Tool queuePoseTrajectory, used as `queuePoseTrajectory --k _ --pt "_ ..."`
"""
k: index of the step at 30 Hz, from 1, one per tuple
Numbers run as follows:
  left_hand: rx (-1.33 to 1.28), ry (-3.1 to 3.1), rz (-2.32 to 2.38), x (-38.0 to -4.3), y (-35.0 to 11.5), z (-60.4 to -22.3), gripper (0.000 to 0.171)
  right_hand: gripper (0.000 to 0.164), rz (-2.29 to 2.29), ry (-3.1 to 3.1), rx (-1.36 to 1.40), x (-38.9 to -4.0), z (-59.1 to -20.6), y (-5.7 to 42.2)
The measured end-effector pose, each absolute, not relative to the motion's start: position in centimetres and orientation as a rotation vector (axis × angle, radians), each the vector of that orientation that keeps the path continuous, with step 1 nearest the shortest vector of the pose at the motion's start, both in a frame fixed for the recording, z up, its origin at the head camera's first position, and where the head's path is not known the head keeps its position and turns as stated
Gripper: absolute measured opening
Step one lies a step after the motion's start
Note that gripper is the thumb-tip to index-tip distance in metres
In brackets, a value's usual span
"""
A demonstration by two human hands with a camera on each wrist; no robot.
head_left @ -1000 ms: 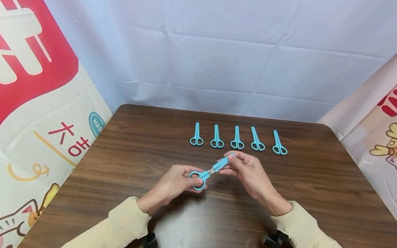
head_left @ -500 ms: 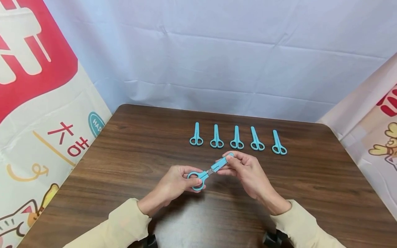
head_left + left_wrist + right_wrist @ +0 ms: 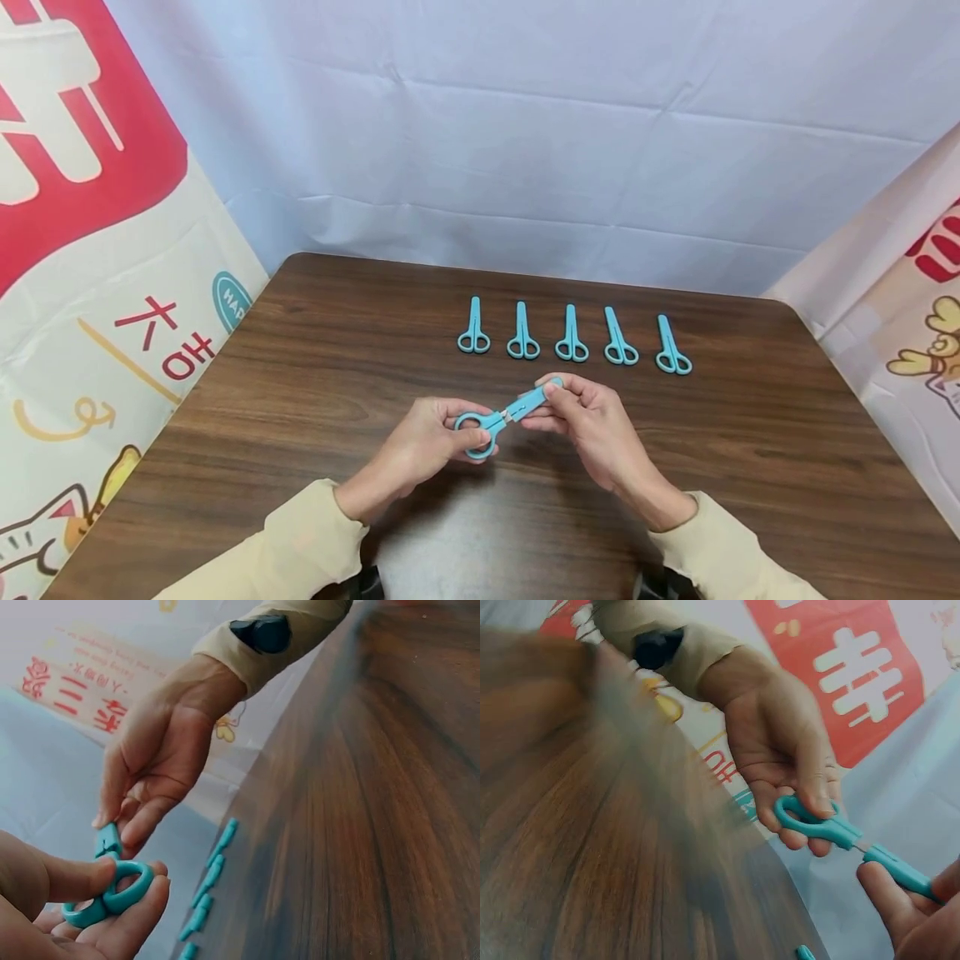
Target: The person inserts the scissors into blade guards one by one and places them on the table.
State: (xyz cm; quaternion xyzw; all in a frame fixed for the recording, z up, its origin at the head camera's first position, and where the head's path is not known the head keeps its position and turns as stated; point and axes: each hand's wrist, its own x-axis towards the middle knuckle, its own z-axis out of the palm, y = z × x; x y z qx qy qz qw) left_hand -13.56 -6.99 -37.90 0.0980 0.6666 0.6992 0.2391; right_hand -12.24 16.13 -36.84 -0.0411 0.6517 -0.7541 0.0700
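Note:
Low over the near middle of the table, my left hand [image 3: 427, 437] grips the looped handles of a pair of light-blue scissors [image 3: 491, 423]. My right hand [image 3: 588, 421] pinches the light-blue blade cover [image 3: 531, 403] by its far end, thumb on top. The cover sits over most of the blades; a short strip of metal shows between it and the handles. In the right wrist view the same gap lies between the scissors [image 3: 821, 825] and the cover [image 3: 896, 870]. The left wrist view shows my thumb pressing on the handles [image 3: 127, 889], with the cover [image 3: 108, 838] beyond.
Several covered light-blue scissors [image 3: 572, 335] lie in a spaced row beyond my hands, handles toward me. The dark wooden table [image 3: 337, 333] ends at a pale cloth backdrop [image 3: 480, 167]. Printed cloths hang at left and right.
My right hand has shifted slightly nearer my left hand, bringing the cover closer to the handles. Less bare blade shows now. The left hand has stayed almost still.

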Motion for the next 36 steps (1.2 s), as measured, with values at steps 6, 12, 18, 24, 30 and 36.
queuePoseTrajectory --k 6,12,18,24,30,36 --pt "0.250 1.743 1.935 -13.8 -6.9 -38.0 0.028 0.019 -2.264 1.952 -0.146 -12.3 -36.8 15.6" --pt "0.252 1.682 1.962 -14.1 -7.0 -38.1 0.029 0.022 -2.222 1.978 -0.141 -12.7 -36.5 15.7" --pt "0.262 1.608 1.982 -14.4 -6.9 -38.1 0.032 0.027 -2.187 1.974 -0.094 -13.1 -36.3 16.0" --pt "0.248 1.565 2.025 -15.0 -7.5 -37.6 0.037 0.036 -2.101 2.051 -0.164 -13.5 -36.2 17.0" --pt "0.169 1.554 2.107 -15.9 -9.3 -37.3 0.042 0.040 -1.976 2.218 -0.188 -13.7 -35.7 19.5" --pt "0.088 1.579 2.163 -17.1 -11.3 -37.7 0.043 0.043 -1.940 2.280 -0.202 -13.5 -35.1 22.9"
